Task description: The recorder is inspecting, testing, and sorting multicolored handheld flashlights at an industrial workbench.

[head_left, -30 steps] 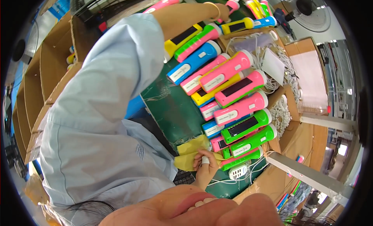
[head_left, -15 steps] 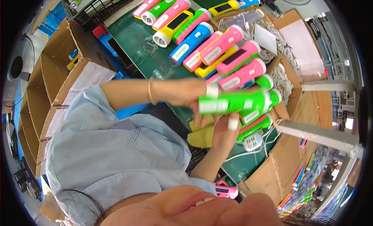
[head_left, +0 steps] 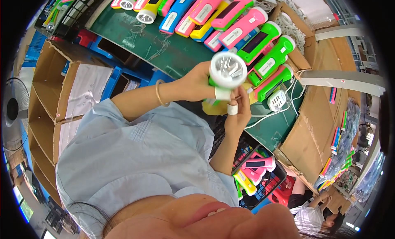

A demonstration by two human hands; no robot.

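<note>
My left hand (head_left: 199,83), with a bangle at the wrist and a white wrap on the thumb, grips a green flashlight (head_left: 228,69). Its round lens and white rim face up toward me, hiding most of its body. Just under the rim, my right hand (head_left: 240,109) has bent, closed fingers, and its thumb also wears a white wrap. Whether those fingertips hold the flashlight or something small, I cannot tell. Behind and below both hands shows a yellow cloth (head_left: 213,108). Close beyond them lie green flashlights (head_left: 271,55) in a row with pink, blue and yellow ones.
On the green table (head_left: 162,54), a white multi-port charger (head_left: 277,100) with cables sits at the right. A cardboard box (head_left: 294,31) of white cables stands beyond the row. A black basket (head_left: 263,173) holds several flashlights at lower right. Cardboard compartments (head_left: 43,115) stand left. Another person (head_left: 312,214) is at far right.
The green flashlight has turned from lying sideways to lens-up toward me. My view has shifted, so the table and its row sit higher, and the basket at lower right shows more.
</note>
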